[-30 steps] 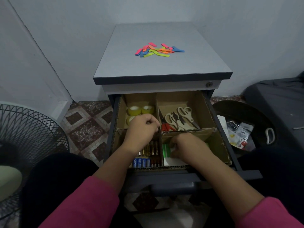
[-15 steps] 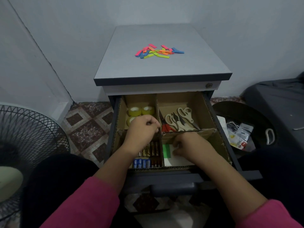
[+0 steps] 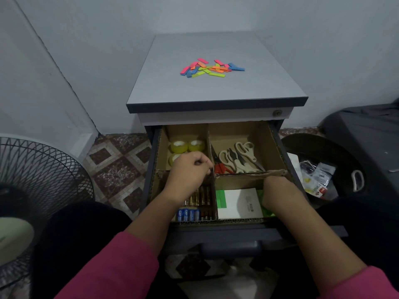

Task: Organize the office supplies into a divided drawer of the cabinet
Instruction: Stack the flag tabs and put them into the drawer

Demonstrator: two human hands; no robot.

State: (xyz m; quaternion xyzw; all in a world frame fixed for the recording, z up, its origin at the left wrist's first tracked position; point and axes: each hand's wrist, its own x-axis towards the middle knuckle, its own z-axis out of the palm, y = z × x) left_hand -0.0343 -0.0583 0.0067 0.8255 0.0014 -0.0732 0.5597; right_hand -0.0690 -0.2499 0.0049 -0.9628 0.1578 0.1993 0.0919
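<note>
Grey wall corner, patterned tile floor, a fan (image 3: pixel 32 190) off to the left and a dark bin (image 3: pixel 319 169) on the right. In the middle sits a small grey cabinet (image 3: pixel 216 89) with its top drawer (image 3: pixel 224 234) pulled out, split into four by cardboard dividers (image 3: pixel 212 169).

Tape rolls (image 3: pixel 186 146) are back-left, scissors (image 3: pixel 239 157) back-right, batteries (image 3: pixel 195 206) front-left, and a white pad over green sheets (image 3: pixel 238 202) front-right. A pile of coloured sticky tabs (image 3: pixel 210 69) sits on the cabinet top, so that part isn't sorted yet.

The left hand (image 3: pixel 189 173) has its fingers curled onto the top edge of the centre divider, gripping it. The right hand (image 3: pixel 275 190) is down in the front-right section beside the pad; its fingers are hidden, so I can't tell whether it's holding anything.

My worry is that the cardboard looks flimsy, and the cross piece is already bent. Pull too hard and the wall could buckle, letting scissors slide into the paper section or batteries roll over.
</note>
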